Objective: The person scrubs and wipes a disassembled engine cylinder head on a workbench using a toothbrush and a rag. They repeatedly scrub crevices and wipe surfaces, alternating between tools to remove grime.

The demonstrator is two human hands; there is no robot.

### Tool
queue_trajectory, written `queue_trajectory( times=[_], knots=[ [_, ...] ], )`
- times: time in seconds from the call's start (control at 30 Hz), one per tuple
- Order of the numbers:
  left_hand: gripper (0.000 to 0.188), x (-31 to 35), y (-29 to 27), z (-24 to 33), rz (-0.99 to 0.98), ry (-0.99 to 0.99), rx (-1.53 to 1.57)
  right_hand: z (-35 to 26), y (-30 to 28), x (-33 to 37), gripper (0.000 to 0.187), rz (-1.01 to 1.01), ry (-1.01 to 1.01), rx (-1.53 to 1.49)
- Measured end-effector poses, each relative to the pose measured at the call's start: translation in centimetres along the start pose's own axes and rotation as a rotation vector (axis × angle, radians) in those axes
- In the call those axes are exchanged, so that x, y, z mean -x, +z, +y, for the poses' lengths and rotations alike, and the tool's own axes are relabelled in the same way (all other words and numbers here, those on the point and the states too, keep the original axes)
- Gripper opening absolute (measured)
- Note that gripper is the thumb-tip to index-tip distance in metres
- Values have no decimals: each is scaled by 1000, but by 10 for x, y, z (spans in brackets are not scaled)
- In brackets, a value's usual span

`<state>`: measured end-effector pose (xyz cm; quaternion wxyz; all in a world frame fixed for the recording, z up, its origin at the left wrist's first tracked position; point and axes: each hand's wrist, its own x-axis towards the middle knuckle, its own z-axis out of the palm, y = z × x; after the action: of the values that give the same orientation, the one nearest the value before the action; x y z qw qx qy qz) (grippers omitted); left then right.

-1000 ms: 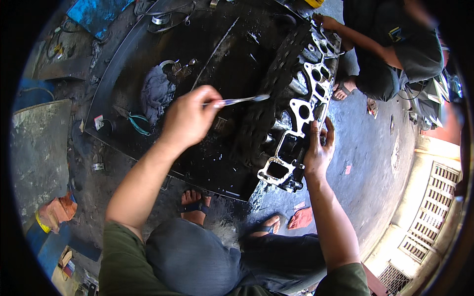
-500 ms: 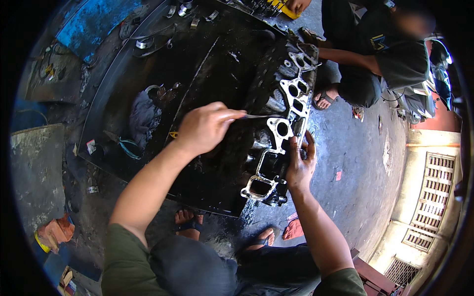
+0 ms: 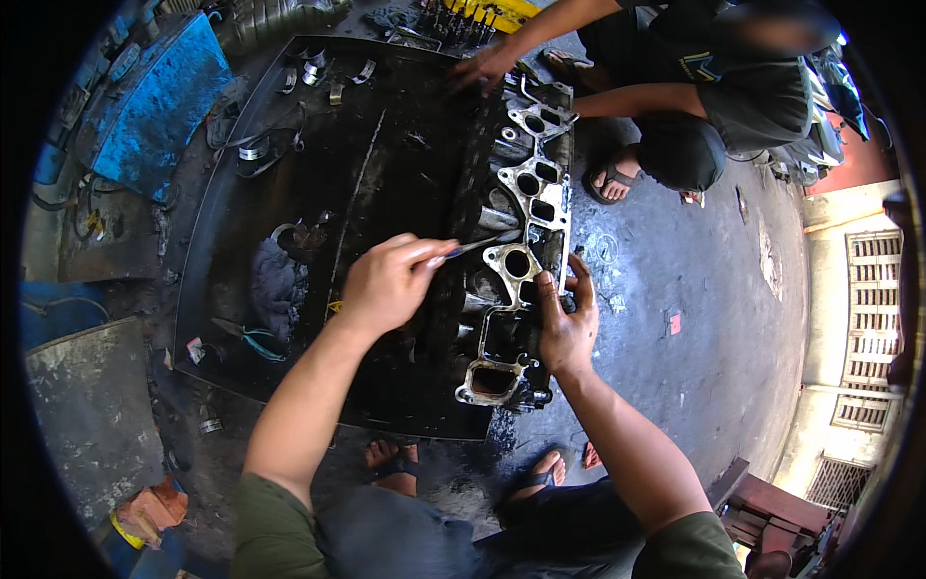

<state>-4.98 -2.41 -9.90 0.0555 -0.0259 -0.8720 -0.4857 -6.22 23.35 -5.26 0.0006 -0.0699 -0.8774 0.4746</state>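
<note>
A long metal cylinder head [image 3: 548,214] with pale, machined port faces lies along the right edge of a black sheet-metal panel. My left hand [image 3: 391,288] is closed round the handle of a slim metal scraper [image 3: 487,241]. Its flat tip meets the cylinder head beside a round port, near the middle. My right hand [image 3: 569,326] grips the outer right edge of the cylinder head, thumb on top by that port and fingers over the side. What the fingertips touch underneath is hidden.
A co-worker's hand [image 3: 487,69] reaches to the cylinder head's far end. On the black panel [image 3: 289,372] lie a grey rag [image 3: 278,285], teal-handled pliers [image 3: 253,338] and several bearing shells [image 3: 313,69]. A yellow tray [image 3: 502,12] stands at the back.
My view has shifted. The scraper's tip now angles up and away along the port edge. A co-worker's hand has come from the yellow tray to the cylinder head's far end.
</note>
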Motion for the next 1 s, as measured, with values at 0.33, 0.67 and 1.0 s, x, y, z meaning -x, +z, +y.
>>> queue_trajectory(
  times=[0.33,0.67,1.0],
  knots=[
    [24,6,2,19,113,35,-105,0,0,1,62,-5,63,-35],
    [16,-97,-60,13,-54,276,-451,2,-1,-1,62,-1,38,-11],
    [16,-160,-63,36,-372,203,-523,-3,-4,-2,64,-14,48,16]
  ],
)
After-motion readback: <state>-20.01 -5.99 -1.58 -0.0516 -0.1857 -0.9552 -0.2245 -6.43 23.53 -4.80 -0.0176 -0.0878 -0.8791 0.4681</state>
